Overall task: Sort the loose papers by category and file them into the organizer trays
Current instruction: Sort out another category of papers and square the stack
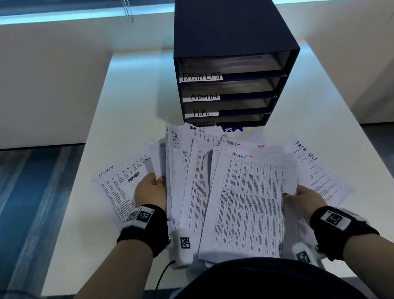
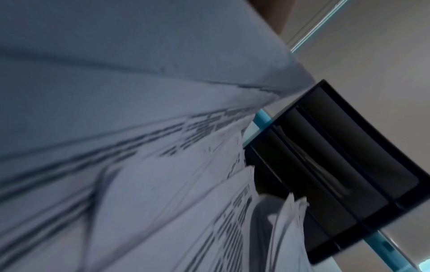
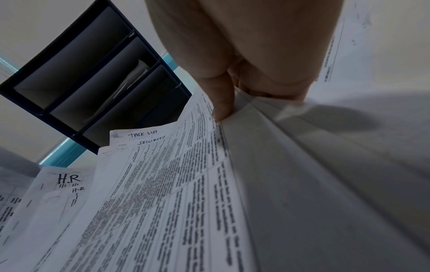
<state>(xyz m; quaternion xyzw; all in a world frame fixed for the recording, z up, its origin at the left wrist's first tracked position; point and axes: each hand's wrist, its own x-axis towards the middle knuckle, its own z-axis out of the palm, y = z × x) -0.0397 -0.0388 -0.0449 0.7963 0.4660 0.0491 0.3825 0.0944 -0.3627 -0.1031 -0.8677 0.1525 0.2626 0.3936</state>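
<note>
A messy pile of printed papers (image 1: 217, 183) marked SECURITY, H.R, TASK LIST and ADMIN lies fanned out on the white desk (image 1: 125, 96). My left hand (image 1: 150, 188) grips the left edge of a raised bunch of sheets (image 2: 163, 165). My right hand (image 1: 301, 197) pinches the right edge of the top SECURITY sheet (image 1: 250, 206), thumb on top; the right wrist view shows fingers (image 3: 223, 103) curled at that sheet's edge (image 3: 177, 184). Behind the pile stands the dark blue organizer (image 1: 231, 59) with trays labelled TASK LIST, ADMIN, H.R. and SECURITY, also seen as the organizer (image 2: 337, 174) and the organizer (image 3: 93, 73).
A TASK LIST sheet (image 1: 318, 170) lies spread at the right of the pile, a SECURITY sheet (image 1: 121, 186) at the left. White partition walls (image 1: 45, 85) flank the desk. Blue carpet (image 1: 18, 198) lies to the left. A cable (image 1: 161, 277) hangs near the desk's front edge.
</note>
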